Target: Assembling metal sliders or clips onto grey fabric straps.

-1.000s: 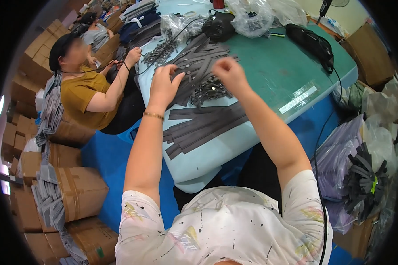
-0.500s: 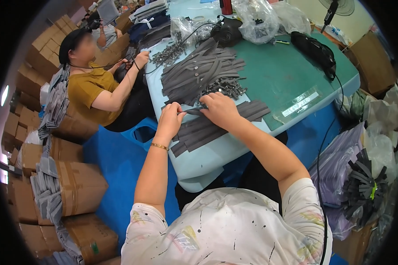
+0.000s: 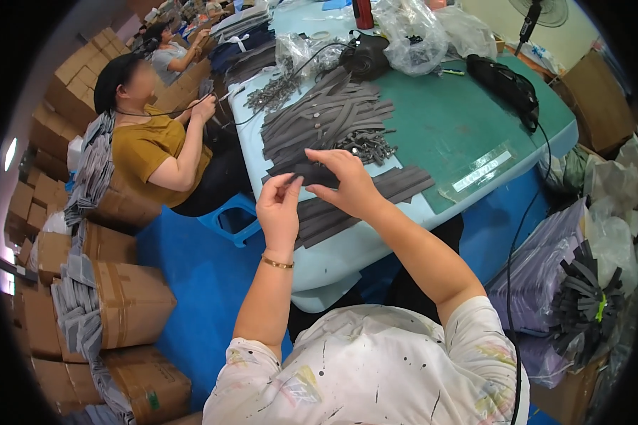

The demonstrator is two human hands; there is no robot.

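Centre of frame: a dark grey flat strip (image 3: 312, 172), matte and flexible-looking, fabric or rubber, cannot tell which. It is held up just above the near edge of the tabletop (image 3: 446, 120), roughly level.

Left hand (image 3: 280, 209): fingers curled in, thumb and fingertips pinched at the strip's left end. A thin gold bracelet (image 3: 277, 263) sits at the wrist.

Right hand (image 3: 347, 180): closed over the strip from above, thumb and forefinger gripping its right part; the other fingers are loosely bent.

The tabletop has a smooth green surface with a pale blue rim, rounded at the corner. Directly under the hands lies a flat row of like grey strips (image 3: 376, 195), laid side by side, running toward the right. Behind them, at upper centre, is a loose heap of grey strips (image 3: 326, 117), crossing at all angles. Just right of the heap is a small pile of dark metal pieces (image 3: 368, 147), too small to make out.

Upper centre: crinkled clear plastic bags (image 3: 411, 32), glossy. Upper right: a black long pouch (image 3: 503, 81) with a cord trailing off the table's edge.

Left of frame: a seated person in a mustard top (image 3: 145, 152), with stacked brown cardboard boxes (image 3: 120, 304) behind and below. Blue floor (image 3: 191, 283) between.
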